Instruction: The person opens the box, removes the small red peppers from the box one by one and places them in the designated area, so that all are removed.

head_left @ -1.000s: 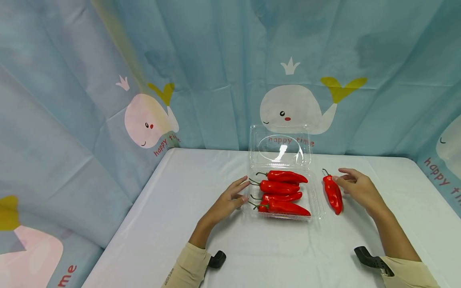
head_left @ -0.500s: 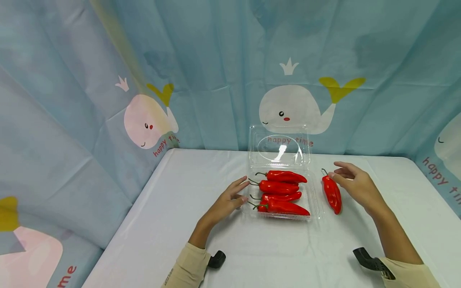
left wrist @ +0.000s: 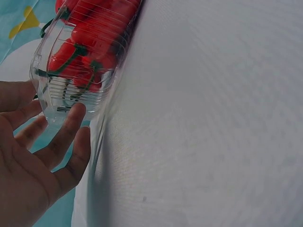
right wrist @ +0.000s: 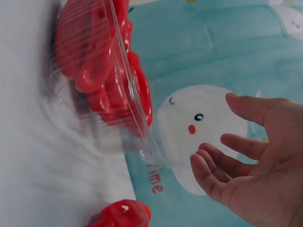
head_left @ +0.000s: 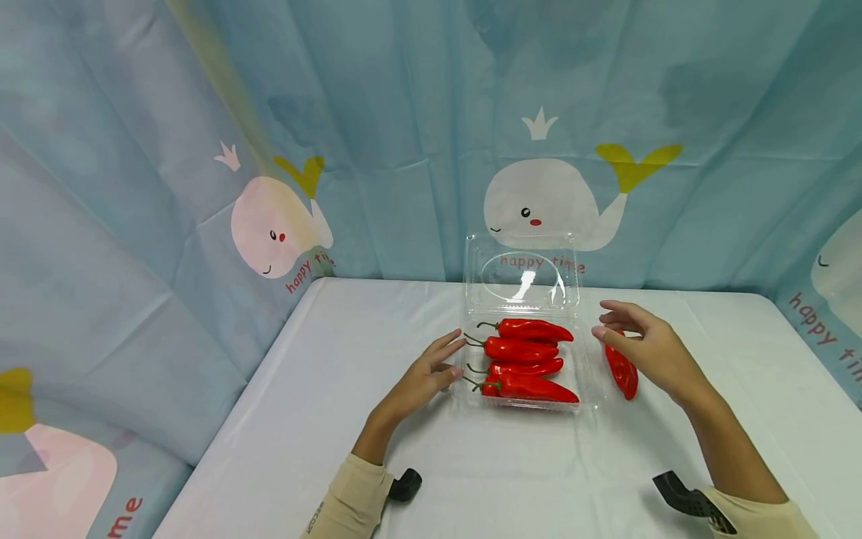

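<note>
Blue whale-print curtain (head_left: 404,112) behind a white-covered counter (head_left: 357,337). Left to right: left hand (head_left: 420,378), its grip spread, fingers apart at the left edge of a clear box (head_left: 532,405) with raised lid (head_left: 523,275); red peppers (head_left: 521,349) lying in the box, stems leftward; loose pepper (head_left: 622,374) on the counter just beside it; right hand (head_left: 649,348), its grip loosely apart, above that pepper's stem end.

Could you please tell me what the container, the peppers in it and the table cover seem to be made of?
Container: apparently clear, glossy plastic, by its sharp highlights and ribs.
Peppers: smooth, glossy, with bright highlights; real or plastic, I cannot tell.
Table cover: probably matt cloth, softly creased.
</note>
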The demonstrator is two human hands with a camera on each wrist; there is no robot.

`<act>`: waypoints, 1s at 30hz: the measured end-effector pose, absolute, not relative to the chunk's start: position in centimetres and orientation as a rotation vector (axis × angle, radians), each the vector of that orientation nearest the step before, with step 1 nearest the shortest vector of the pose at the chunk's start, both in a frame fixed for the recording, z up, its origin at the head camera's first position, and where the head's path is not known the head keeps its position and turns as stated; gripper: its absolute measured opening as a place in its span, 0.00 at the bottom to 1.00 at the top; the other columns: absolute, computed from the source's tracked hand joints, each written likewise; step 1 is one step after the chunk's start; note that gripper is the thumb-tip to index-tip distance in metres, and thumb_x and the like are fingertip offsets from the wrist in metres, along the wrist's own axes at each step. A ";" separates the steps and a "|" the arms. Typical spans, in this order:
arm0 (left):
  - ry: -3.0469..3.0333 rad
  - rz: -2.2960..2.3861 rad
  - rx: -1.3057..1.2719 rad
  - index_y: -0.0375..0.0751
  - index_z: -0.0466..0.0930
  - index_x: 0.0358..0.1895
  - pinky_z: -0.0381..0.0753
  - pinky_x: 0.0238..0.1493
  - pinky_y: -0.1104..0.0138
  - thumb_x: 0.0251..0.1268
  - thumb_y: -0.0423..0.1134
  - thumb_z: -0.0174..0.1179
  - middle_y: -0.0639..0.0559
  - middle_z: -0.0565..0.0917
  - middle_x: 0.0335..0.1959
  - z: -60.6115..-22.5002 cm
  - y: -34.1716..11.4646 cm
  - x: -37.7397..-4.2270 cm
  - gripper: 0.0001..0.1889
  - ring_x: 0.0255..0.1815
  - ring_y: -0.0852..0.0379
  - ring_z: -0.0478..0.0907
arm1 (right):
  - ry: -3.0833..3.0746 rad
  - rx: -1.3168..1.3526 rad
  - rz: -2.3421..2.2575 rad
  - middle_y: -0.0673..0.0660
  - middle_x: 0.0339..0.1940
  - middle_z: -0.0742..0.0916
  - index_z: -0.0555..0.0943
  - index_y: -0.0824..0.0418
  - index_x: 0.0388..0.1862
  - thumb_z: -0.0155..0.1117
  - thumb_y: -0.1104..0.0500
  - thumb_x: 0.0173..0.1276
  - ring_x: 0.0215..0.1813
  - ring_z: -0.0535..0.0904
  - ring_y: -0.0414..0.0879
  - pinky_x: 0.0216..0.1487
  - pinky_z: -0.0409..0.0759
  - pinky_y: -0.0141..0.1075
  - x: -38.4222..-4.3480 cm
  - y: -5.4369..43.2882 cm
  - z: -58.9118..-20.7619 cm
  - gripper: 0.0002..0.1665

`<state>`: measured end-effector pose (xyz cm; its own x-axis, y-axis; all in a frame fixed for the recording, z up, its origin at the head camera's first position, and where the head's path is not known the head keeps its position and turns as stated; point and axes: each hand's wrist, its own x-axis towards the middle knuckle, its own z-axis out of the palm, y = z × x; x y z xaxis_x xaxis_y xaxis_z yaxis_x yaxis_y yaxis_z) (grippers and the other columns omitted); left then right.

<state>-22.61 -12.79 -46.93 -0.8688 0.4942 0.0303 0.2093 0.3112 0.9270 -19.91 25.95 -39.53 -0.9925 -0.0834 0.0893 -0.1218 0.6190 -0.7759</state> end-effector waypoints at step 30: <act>2.303 1.603 0.640 0.48 0.63 0.84 0.83 0.63 0.50 0.82 0.39 0.54 0.55 0.53 0.88 -47.2 -12.8 -22.7 0.30 0.70 0.40 0.77 | -2.771 0.642 1.603 0.62 0.65 0.84 0.74 0.59 0.76 0.75 0.50 0.69 0.64 0.80 0.63 0.50 0.88 0.34 -19.2 21.2 -42.1 0.39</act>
